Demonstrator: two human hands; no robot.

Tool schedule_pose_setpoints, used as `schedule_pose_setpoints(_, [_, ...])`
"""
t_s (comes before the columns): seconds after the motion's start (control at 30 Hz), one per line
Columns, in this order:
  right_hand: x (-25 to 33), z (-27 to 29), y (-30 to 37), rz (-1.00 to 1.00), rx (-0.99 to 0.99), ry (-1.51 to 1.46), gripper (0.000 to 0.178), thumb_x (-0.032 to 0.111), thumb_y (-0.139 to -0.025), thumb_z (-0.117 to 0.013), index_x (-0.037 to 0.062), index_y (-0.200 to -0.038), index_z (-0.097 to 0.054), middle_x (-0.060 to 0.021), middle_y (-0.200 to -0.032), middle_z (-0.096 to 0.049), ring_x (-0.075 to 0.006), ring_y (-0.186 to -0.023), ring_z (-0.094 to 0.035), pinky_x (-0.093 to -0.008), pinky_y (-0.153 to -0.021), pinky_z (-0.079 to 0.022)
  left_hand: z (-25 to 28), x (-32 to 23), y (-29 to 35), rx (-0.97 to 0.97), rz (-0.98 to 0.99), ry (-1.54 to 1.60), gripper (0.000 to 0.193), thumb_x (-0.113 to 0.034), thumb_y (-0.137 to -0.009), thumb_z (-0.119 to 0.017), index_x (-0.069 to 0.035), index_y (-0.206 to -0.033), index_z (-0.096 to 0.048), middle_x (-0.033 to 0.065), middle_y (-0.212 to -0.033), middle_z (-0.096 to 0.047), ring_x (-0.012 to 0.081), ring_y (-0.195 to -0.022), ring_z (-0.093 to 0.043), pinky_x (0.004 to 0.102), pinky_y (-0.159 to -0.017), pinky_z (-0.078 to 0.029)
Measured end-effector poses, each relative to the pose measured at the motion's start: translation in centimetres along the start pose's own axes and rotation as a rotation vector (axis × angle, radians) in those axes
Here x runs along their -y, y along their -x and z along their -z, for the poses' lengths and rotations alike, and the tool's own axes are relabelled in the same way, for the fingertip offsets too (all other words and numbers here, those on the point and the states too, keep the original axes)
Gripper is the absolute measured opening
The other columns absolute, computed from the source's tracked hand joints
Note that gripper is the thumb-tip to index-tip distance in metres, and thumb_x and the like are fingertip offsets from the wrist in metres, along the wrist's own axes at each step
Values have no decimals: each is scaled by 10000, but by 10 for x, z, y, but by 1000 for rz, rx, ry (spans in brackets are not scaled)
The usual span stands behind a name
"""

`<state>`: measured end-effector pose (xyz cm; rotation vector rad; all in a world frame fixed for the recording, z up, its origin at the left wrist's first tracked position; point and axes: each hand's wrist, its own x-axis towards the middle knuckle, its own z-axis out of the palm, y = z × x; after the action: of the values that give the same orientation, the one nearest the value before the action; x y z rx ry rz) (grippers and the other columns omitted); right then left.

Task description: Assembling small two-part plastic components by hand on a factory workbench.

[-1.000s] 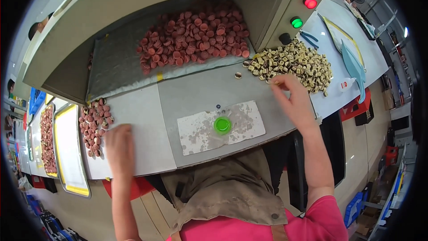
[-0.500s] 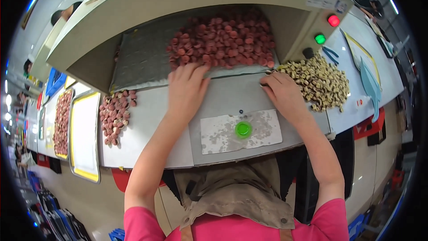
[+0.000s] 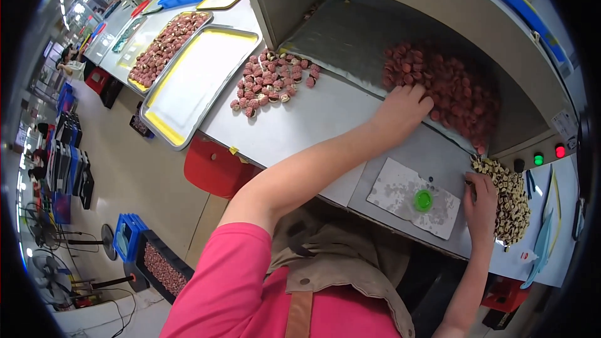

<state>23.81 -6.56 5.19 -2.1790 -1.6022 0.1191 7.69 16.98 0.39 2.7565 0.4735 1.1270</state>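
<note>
The left hand (image 3: 400, 109) lies palm down at the near edge of the large heap of small reddish-pink round parts (image 3: 451, 91) that fills the grey sloped floor of the hooded bin (image 3: 338, 37). Its fingers (image 3: 418, 92) are spread and slightly curled, their tips touching the nearest parts; whether any part is pinched between them cannot be told. The parts in this heap are far too many to count, and they run from the fingertips away toward the bin's far right corner.

The right hand (image 3: 481, 203) rests at the left edge of one pile of small cream-coloured ribbed caps (image 3: 508, 203), also too many to count. Its fingers are bent inward against the caps; if they hold one, it is hidden.

Between the two hands, just left of the right hand's fingers, lies one worn white rectangular mat (image 3: 410, 197) with a single bright green round disc (image 3: 424, 200) on it.

Well to the left of the left hand's fingers, a second, looser cluster of the reddish-pink parts (image 3: 272, 81) sits on the grey tabletop (image 3: 300, 128), several dozen at a guess. Beyond it are two metal trays with yellow rims: the nearer one (image 3: 200, 78) bare, the farther one (image 3: 166, 44) filled with more reddish parts.

Past the right hand's fingertips, on the bin's front panel, are two lit round lamps, one green (image 3: 538, 159) and one red (image 3: 559, 151).
</note>
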Motion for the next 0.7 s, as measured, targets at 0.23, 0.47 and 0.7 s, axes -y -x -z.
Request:
schedule_pose_setpoints(0.23, [-17,-4,2,95,-126,97,111,28,-843,-573,8,-951,-585,-152,-918,-586,-333,-853,-582,-380,-746,-465,27,-18,39,123,61,234,140,-61,-730,-551,-12,-857,-586,170,-919,-538,354,-926,-533,421,-801,-461])
schedule_pose_setpoints(0.47, [-37,-4,1,64,-171,128,97,55,-872,-564,16,-949,-610,-136,-922,-592,-329,-870,-580,-377,-765,-469,65,-69,44,300,533,770,123,-81,-878,-594,-30,-988,-614,88,-968,-597,191,-856,-587,291,-761,-483])
schedule_pose_setpoints(0.7, [-12,13,-6,59,14,-168,157,79,-869,-597,9,-1009,-611,-126,-944,-602,-302,-893,-591,-349,-788,-474,49,-106,55,259,1016,1653,272,-165,-959,-554,-29,-1194,-544,15,-1021,-601,89,-862,-573,243,-768,-475])
